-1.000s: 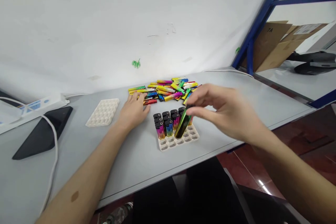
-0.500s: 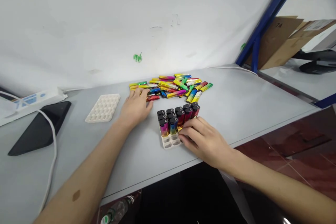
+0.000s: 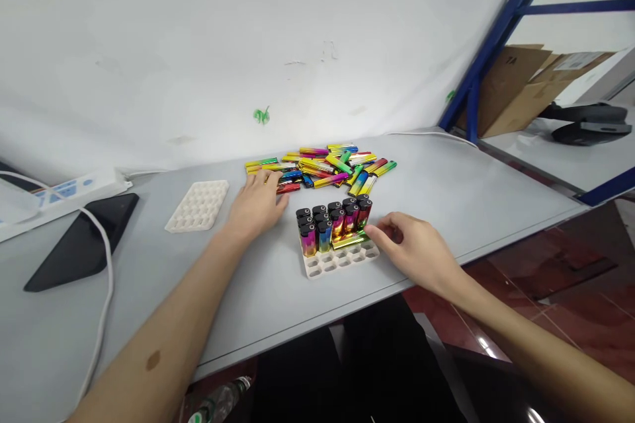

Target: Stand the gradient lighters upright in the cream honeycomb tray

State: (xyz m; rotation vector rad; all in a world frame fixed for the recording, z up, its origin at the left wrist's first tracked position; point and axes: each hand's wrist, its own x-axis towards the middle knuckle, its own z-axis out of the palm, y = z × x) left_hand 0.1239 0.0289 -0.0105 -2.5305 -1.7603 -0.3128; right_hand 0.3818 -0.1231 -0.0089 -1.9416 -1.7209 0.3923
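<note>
A white tray [image 3: 342,267] with rows of holes holds several upright lighters [image 3: 324,235], shiny and multicoloured with black tops, in its far rows. One yellow-green lighter [image 3: 347,241] lies on its side across the tray in front of them. My right hand [image 3: 414,244] is at the tray's right side, thumb and curled fingers at that lighter's right end; the fingertip contact is partly hidden. At the left edge of a pile of metallic coloured lighters [image 3: 322,165] rests my left hand [image 3: 258,205], fingertips on the pile and thumb apart, with nothing visibly gripped.
A second white tray [image 3: 198,205] lies to the left. Beyond it are a black phone [image 3: 84,241], a white cable [image 3: 106,277] and a power strip [image 3: 84,188]. The wall rises behind the pile. Cardboard boxes [image 3: 520,92] stand beyond a blue frame [image 3: 496,46] at the right.
My right hand has moved right from over the tray's front, uncovering the lighter that lies across it. The left hand stays at the pile. The view has shifted slightly.
</note>
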